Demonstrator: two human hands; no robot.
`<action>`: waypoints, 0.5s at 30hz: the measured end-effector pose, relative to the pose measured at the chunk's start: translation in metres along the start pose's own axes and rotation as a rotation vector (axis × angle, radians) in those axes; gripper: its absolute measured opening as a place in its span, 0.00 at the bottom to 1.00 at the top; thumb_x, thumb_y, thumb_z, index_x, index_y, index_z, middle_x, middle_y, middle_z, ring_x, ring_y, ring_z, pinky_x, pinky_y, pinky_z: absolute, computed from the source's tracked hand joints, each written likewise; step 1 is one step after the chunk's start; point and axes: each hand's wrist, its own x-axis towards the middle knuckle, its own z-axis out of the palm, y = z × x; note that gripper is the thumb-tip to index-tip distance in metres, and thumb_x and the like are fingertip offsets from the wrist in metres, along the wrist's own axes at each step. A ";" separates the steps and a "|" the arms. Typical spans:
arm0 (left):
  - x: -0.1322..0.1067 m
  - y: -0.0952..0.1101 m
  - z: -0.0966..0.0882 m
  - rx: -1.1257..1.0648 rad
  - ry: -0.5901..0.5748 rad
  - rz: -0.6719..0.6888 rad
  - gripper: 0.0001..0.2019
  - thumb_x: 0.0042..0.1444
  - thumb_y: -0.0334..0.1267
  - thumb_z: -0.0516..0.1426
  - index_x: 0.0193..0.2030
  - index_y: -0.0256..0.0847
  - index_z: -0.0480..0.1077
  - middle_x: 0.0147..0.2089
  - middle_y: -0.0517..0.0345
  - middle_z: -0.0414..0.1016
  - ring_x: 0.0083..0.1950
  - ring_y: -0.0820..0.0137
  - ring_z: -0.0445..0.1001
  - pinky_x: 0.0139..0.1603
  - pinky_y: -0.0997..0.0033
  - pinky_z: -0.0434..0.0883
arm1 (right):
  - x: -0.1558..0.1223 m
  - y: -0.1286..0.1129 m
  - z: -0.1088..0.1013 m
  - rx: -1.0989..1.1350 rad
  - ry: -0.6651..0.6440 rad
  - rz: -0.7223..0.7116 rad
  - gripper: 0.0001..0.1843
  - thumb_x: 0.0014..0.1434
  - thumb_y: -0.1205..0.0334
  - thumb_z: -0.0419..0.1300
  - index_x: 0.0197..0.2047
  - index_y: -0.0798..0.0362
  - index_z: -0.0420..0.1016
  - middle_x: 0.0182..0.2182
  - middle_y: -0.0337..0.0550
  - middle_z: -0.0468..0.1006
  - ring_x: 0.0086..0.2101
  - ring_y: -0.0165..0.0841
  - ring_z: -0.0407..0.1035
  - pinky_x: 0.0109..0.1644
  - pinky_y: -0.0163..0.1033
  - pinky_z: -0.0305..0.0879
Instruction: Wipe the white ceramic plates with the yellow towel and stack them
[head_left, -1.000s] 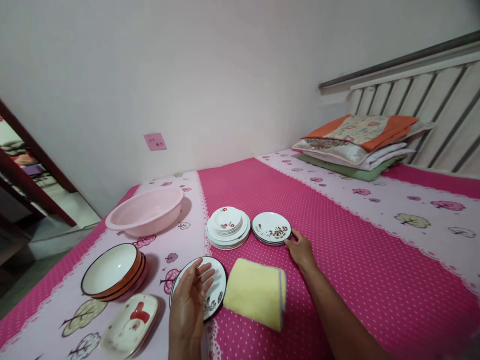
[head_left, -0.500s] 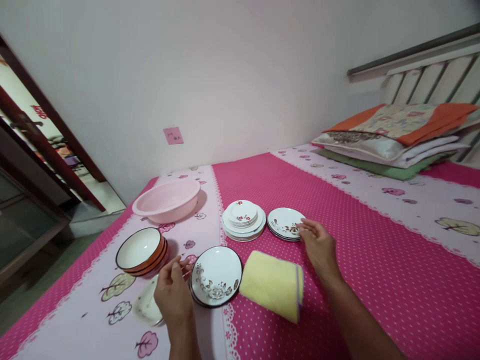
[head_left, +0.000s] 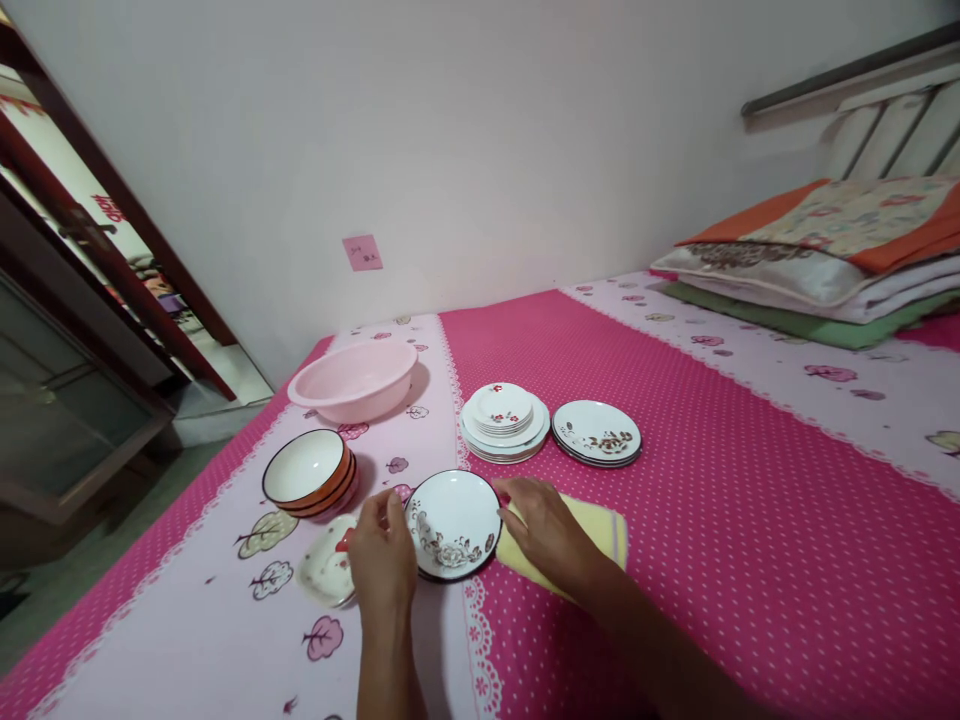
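Observation:
A white plate with a dark rim and brown flower pattern lies before me, on top of a small stack. My left hand is at its left rim, fingers curled and partly hidden. On the opposite rim are the fingertips of my right hand, which reaches over a folded yellow cloth. Left of my left hand sits a pale patterned dish, partly covered by that hand. Behind the plate stand a stack of small white plates with red flowers on larger plates, and a stack of similar dark-rimmed plates.
Orange-brown bowls are stacked at the left, with a pink basin behind them. Everything rests on a bed with a pink patterned sheet. Folded bedding lies back right. A white wall bounds the far side.
My right hand has moved left, from the far dark-rimmed stack to the near plate's right rim, over the yellow cloth. My left hand has closed in on the left rim. The view has shifted slightly.

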 end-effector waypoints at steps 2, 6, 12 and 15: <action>-0.002 0.001 0.001 0.072 -0.051 0.024 0.10 0.57 0.45 0.59 0.41 0.46 0.77 0.45 0.45 0.82 0.49 0.49 0.77 0.52 0.54 0.67 | 0.001 0.001 0.008 -0.041 -0.027 0.030 0.17 0.64 0.68 0.57 0.55 0.53 0.76 0.48 0.53 0.81 0.50 0.45 0.71 0.56 0.45 0.60; -0.008 0.004 0.003 0.113 -0.097 0.044 0.09 0.56 0.42 0.59 0.41 0.47 0.77 0.47 0.43 0.82 0.55 0.45 0.74 0.56 0.53 0.63 | 0.002 0.002 0.017 -0.026 -0.051 0.049 0.14 0.63 0.68 0.57 0.49 0.54 0.79 0.44 0.53 0.82 0.47 0.45 0.72 0.53 0.45 0.60; -0.013 0.008 -0.001 0.164 -0.237 0.018 0.08 0.57 0.45 0.58 0.34 0.46 0.77 0.38 0.41 0.81 0.45 0.44 0.76 0.50 0.50 0.64 | 0.002 0.008 0.022 0.103 -0.034 0.092 0.17 0.61 0.67 0.59 0.52 0.53 0.79 0.46 0.51 0.82 0.48 0.43 0.72 0.54 0.44 0.61; -0.012 0.008 -0.001 0.150 -0.231 -0.016 0.11 0.58 0.46 0.56 0.38 0.44 0.77 0.44 0.40 0.81 0.50 0.44 0.75 0.54 0.49 0.64 | 0.006 0.017 0.029 0.223 -0.020 0.153 0.21 0.59 0.64 0.61 0.56 0.52 0.77 0.45 0.47 0.83 0.46 0.41 0.74 0.52 0.42 0.65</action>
